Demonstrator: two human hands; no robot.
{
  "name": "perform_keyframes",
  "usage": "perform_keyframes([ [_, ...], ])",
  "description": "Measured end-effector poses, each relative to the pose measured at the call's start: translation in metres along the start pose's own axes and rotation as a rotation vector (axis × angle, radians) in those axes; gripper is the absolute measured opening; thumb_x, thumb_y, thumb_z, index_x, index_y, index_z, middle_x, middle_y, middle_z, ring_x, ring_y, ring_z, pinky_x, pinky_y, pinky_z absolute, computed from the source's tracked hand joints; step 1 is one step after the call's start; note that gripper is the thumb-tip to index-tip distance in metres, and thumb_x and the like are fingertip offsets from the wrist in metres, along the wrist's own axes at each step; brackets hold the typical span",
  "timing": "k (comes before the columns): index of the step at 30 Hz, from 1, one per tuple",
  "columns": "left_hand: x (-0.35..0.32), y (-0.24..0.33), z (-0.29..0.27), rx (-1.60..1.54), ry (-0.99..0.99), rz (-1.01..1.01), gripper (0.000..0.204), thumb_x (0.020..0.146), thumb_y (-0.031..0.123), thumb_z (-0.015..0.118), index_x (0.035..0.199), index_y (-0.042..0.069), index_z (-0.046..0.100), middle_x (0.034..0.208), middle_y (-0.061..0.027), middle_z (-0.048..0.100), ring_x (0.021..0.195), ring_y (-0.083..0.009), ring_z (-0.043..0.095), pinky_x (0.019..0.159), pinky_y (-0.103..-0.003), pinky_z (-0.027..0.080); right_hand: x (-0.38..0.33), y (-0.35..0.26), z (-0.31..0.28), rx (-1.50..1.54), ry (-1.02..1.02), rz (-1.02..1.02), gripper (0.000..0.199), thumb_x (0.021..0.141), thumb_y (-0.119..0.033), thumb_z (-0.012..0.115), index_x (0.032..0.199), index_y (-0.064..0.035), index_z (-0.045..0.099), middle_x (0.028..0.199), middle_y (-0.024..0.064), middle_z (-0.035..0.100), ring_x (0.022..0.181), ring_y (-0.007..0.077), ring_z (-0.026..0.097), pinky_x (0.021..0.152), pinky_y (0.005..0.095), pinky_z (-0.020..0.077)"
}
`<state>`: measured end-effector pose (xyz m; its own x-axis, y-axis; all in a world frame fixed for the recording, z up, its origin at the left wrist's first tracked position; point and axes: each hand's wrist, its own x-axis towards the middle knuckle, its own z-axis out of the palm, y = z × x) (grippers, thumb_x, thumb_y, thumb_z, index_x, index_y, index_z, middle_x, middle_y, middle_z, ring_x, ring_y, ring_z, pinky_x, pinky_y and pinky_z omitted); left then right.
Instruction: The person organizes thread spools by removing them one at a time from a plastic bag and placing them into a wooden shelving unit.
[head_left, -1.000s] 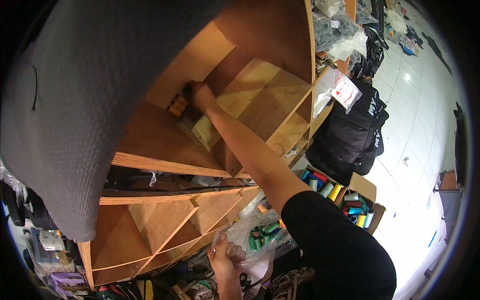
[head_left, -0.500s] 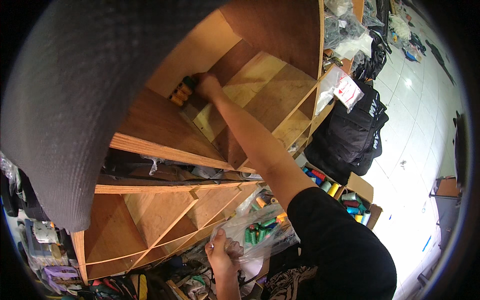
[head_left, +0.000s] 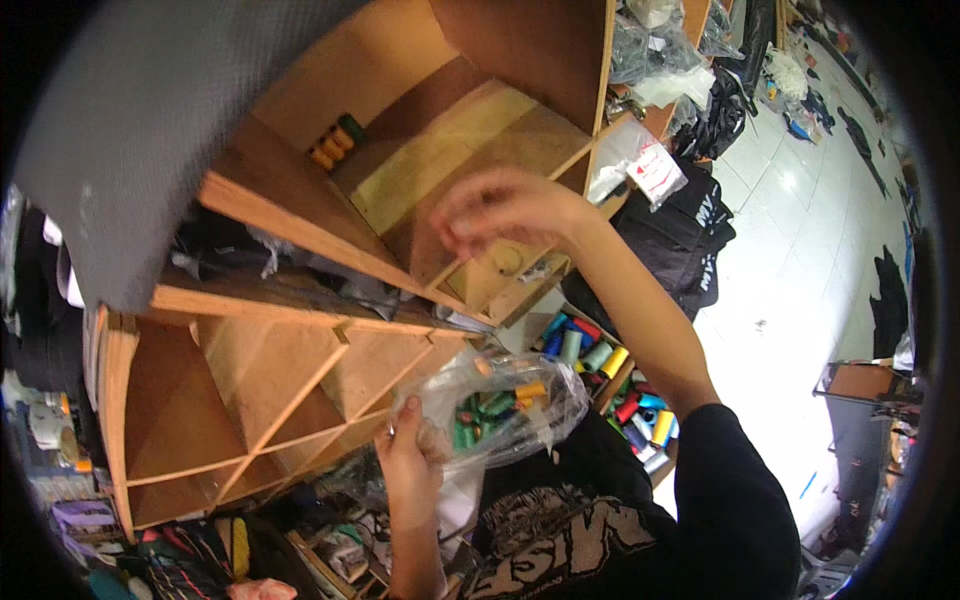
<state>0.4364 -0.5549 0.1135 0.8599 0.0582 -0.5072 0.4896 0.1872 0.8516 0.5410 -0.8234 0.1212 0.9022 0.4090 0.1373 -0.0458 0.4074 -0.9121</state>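
So the main thing here is how the right hand (head_left: 505, 212) sits relative to the clear plastic bag of thread spools (head_left: 500, 405). That hand is up high in front of the wooden shelf unit (head_left: 290, 250), blurred, fingers loosely curled and nothing in it as far as I can see. The bag is pretty much straight below it, down near the person's chest, so the line from hand to bag runs downward and slightly toward the body.

The left hand (head_left: 410, 460) has the bag pinched at its left end, fingers wrapped around the plastic, and the bag stretches out to the right from there, long axis roughly sideways. Green and orange spools show through the plastic. The left hand is obviously the nearer one, being on the bag itself, while the right is well apart from it.

Up in the top cubby there's a short row of orange spools plus a dark green one (head_left: 335, 143), up and left of the right hand. A box of assorted coloured spools (head_left: 600, 375) sits beneath the right forearm, just right of the bag.
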Motion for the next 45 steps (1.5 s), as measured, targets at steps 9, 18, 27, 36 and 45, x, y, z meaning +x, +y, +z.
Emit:
perform_keyframes([
  [9,-0.003,-0.014,0.010,-0.022,-0.369,-0.099,0.016,0.085,0.020,0.059,0.076,0.010,0.050,0.051,0.0055,0.035,0.038,-0.0037,0.031,0.032,-0.022,0.019,-0.098,0.087,0.110,-1.011,-0.209,0.449,0.028,0.084,-0.012,0.053,0.107,0.0032,0.056,0.097,0.0191,0.062,0.089,0.0284,0.062,0.076,0.0385,0.0494],
  [18,-0.014,-0.038,0.029,0.119,-0.396,0.019,0.026,0.086,0.020,0.058,0.064,0.006,0.053,0.049,0.0049,0.039,0.041,-0.0035,0.033,0.038,-0.022,0.023,-0.119,0.286,0.097,-1.140,0.228,0.473,0.036,0.090,-0.020,0.033,0.121,-0.0047,0.045,0.125,0.0221,0.045,0.111,0.0330,0.048,0.091,0.0424,0.0388],
  [27,-0.013,-0.056,0.031,0.134,-0.405,0.022,0.035,0.088,0.023,0.055,0.057,0.009,0.047,0.048,0.0048,0.037,0.039,-0.0038,0.030,0.037,-0.022,0.021,-0.125,0.259,0.089,-1.016,0.214,0.565,0.032,0.089,-0.018,0.036,0.116,-0.0058,0.048,0.117,0.0221,0.049,0.106,0.0331,0.050,0.086,0.0418,0.0408],
  [36,-0.013,-0.047,0.036,0.113,-0.421,-0.041,0.029,0.088,0.020,0.055,0.063,0.005,0.051,0.047,0.0047,0.036,0.038,-0.0048,0.030,0.036,-0.023,0.021,-0.139,0.229,0.087,-1.155,-0.087,0.703,0.026,0.087,-0.016,0.040,0.106,-0.0050,0.053,0.103,0.0222,0.057,0.094,0.0345,0.058,0.075,0.0422,0.0473],
  [45,-0.017,0.004,0.031,-0.160,-0.413,-0.042,0.016,0.087,0.016,0.054,0.074,0.008,0.049,0.048,0.0053,0.029,0.035,-0.0064,0.027,0.034,-0.026,0.017,-0.118,0.006,0.131,-0.954,0.065,0.289,0.032,0.072,0.001,0.059,0.104,0.0004,0.055,0.090,0.0169,0.062,0.080,0.0255,0.063,0.069,0.0336,0.0501],
])
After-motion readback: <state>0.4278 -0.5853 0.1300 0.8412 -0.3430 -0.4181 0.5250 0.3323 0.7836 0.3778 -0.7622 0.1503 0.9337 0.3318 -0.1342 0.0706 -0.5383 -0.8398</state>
